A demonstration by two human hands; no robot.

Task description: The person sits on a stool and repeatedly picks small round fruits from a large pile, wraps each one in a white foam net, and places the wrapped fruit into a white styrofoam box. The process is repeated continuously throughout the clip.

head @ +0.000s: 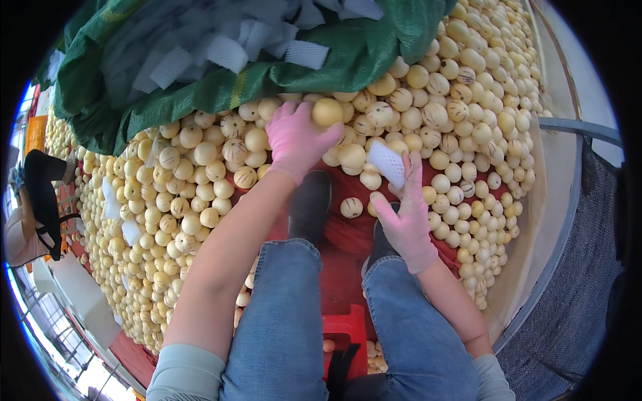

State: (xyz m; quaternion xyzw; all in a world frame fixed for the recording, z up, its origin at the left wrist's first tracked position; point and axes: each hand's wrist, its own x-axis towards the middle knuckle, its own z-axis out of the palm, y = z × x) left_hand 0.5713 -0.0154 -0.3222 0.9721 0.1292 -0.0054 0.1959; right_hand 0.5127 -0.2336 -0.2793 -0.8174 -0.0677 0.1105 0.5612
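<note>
My left hand (303,138), in a pink glove, reaches over the heap of round pale-yellow fruit (205,153), some with dark streaks. Its fingers are spread, with a yellower fruit (327,112) between thumb and fingers; whether it grips the fruit is unclear. A white foam net sleeve (386,162) is between the thumb and fingers of my right hand (409,215), also gloved in pink, above a red cloth (346,220). Just left of that hand lies a single streaked fruit (351,207). More foam sleeves (307,54) fill a green woven sack (346,75) ahead of me.
Fruit surrounds my legs on both sides. Loose foam sleeves (131,232) lie on the left heap. A red plastic stool (351,326) is below me. At the far left is part of another person (22,225). A curved metal frame (564,220) borders the right side.
</note>
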